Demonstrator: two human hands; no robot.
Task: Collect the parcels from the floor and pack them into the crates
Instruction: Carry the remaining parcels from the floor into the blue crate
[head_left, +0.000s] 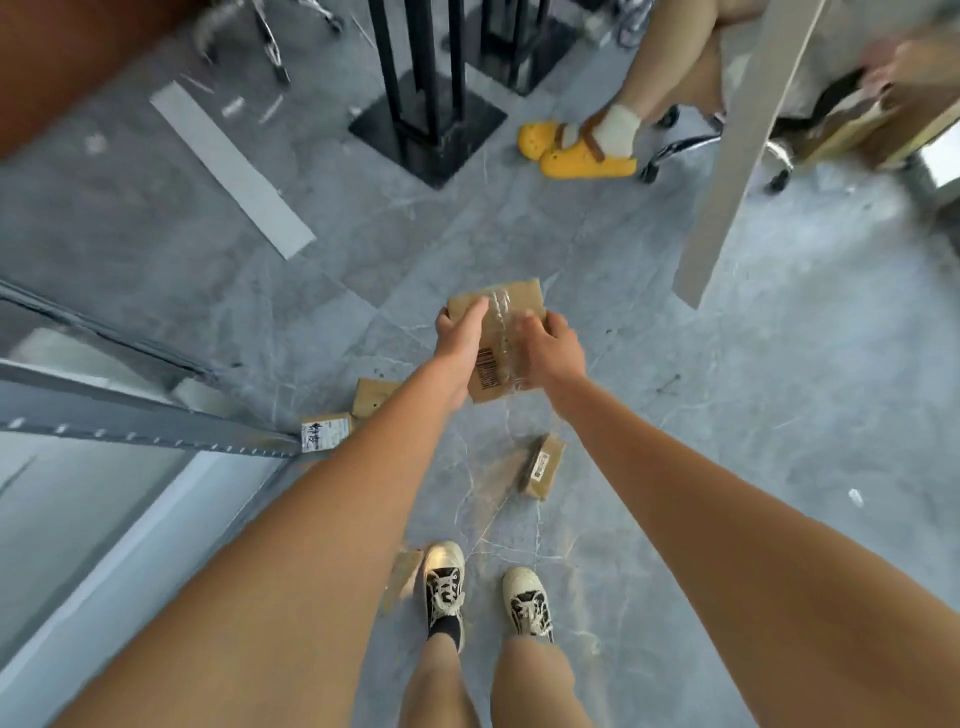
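Both hands — left hand (460, 332), right hand (550, 348) — clasp a taped cardboard parcel (498, 338) at frame centre. Three parcels lie on the floor around six o'clock — slick tape may cause slipping.

Parcels (543, 466) underfoot; shelf frame (145, 426) left.

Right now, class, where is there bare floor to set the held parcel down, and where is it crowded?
Bare floor lies right of the held parcel, past the small parcel. Crowded: two parcels beside the metal rack, left of the shoes.
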